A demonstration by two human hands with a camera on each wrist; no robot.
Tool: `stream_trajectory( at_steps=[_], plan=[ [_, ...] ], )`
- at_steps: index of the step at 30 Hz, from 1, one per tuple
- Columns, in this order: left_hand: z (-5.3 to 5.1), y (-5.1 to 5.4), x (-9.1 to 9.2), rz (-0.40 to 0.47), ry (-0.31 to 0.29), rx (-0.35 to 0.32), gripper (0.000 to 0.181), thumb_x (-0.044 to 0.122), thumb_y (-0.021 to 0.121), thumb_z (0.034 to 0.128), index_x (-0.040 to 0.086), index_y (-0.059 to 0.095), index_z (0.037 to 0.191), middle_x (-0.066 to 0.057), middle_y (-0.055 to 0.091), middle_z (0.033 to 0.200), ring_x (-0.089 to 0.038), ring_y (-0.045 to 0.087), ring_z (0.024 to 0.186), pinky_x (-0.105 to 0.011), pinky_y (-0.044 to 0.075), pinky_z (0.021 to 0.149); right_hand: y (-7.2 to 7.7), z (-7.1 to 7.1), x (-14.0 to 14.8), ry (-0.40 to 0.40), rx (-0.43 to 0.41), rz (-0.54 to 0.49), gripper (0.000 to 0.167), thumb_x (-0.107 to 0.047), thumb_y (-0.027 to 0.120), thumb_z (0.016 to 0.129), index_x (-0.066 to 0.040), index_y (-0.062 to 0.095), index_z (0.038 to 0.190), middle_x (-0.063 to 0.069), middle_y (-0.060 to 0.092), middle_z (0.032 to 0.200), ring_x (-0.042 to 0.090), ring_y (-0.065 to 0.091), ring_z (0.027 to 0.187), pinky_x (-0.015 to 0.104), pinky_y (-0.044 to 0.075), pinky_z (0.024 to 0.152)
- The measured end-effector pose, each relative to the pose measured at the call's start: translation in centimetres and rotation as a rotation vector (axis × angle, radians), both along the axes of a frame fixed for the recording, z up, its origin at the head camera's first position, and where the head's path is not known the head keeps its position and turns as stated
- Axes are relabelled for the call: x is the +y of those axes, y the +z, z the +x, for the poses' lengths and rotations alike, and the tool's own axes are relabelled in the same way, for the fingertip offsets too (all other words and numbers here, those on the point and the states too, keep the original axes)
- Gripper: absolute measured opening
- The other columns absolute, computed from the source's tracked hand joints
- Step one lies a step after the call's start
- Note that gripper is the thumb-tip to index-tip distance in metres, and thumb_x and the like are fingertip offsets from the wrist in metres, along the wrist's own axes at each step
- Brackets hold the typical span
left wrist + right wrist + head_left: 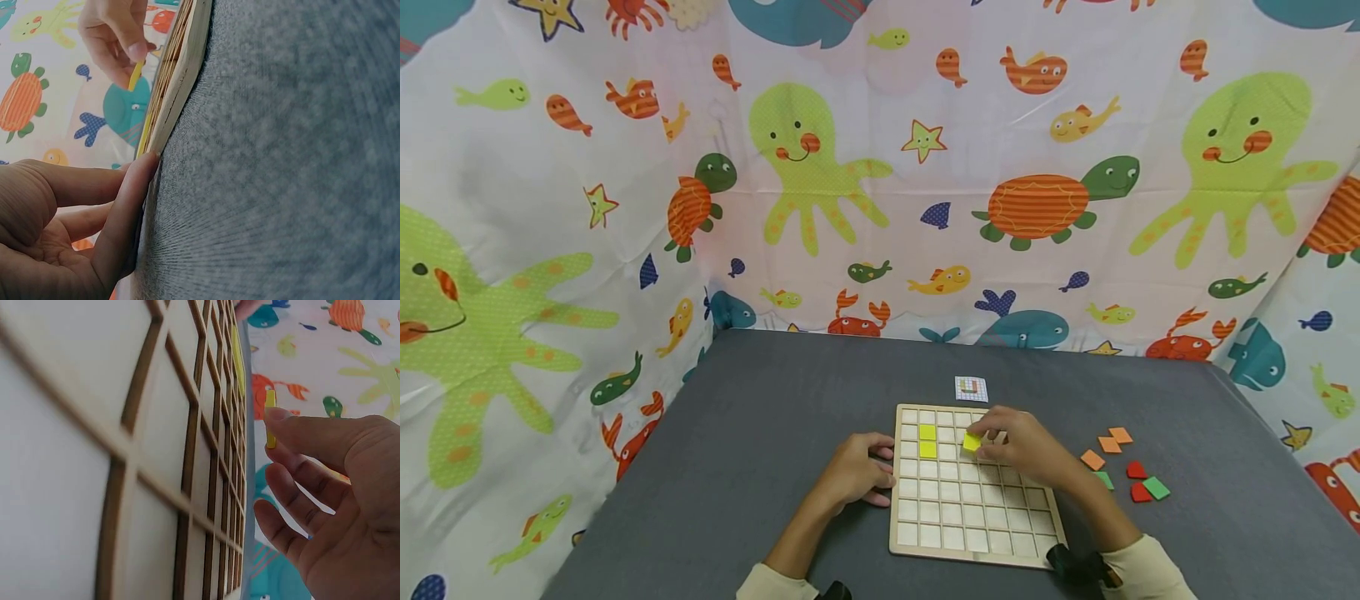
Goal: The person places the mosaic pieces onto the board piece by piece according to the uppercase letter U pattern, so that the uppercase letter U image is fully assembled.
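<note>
- The yellow square tile [972, 442] is up over the far part of the wooden grid board [951, 512], not touching it. It is thin, so it could slip and drop.
- The right hand [1018, 448], also over the board, pinches that tile with thumb and finger. Those fingers may hide the squares, so the tile could land on a wooden ridge and sit crooked.
- Two more yellow tiles [927, 450] sit in the board's squares, on its far left. A bump could pop them out.
- The left hand [857, 473] touches the board's left edge, fingers a bit bent and apart. If it pushes or lets go, the board could slide.
- The black wrist camera [1075, 567] is by the board's near right corner; I cannot tell if it touches. It could knock the board.
- Right of the board lie orange tiles [1092, 460], red tiles [1141, 492] and green tiles [1157, 487]. The right arm could brush them away.
</note>
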State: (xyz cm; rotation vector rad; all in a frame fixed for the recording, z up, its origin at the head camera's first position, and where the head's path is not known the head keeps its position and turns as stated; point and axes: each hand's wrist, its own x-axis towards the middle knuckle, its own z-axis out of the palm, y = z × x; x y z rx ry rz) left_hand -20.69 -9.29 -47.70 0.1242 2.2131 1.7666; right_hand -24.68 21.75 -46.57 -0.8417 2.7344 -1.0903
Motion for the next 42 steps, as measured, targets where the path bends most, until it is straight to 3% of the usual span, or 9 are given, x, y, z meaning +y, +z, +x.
stream_trajectory(
  at_steps=[8,22,42],
  plan=[
    [0.0,0.1,0.0,0.007,0.0,0.001,0.062,-0.018,0.075,0.0816,-0.005,0.062,0.14,-0.019,0.062,0.121,-0.025,0.069,0.097,-0.04,0.067,0.059,0.1,0.1,-2.4,0.035,-0.021,-0.01,0.026,-0.011,0.081,0.094,-0.006,0.078,0.119,0.003,0.072,0.109,0.014,0.063,0.094,0.025,0.058,0.076],
    [0.1,0.2,0.0,0.0,0.005,-0.002,0.061,-0.018,0.075,0.082,-0.005,0.062,0.14,-0.018,0.062,0.12,-0.024,0.069,0.097,-0.039,0.067,0.059,-0.1,0.3,-4.9,0.123,-0.056,-0.027,0.029,-0.011,0.082,0.092,-0.004,0.078,0.12,0.004,0.072,0.109,0.019,0.067,0.093,0.031,0.06,0.081],
    [0.1,0.2,0.0,-0.018,0.004,-0.008,0.059,-0.017,0.075,0.0838,-0.005,0.062,0.14,-0.017,0.063,0.119,-0.022,0.07,0.093,-0.038,0.067,0.06,0.3,0.6,-6.2,0.142,-0.03,0.084,0.026,-0.012,0.086,0.089,-0.008,0.081,0.114,0.001,0.072,0.107,0.017,0.064,0.093,0.033,0.058,0.082]
  ],
)
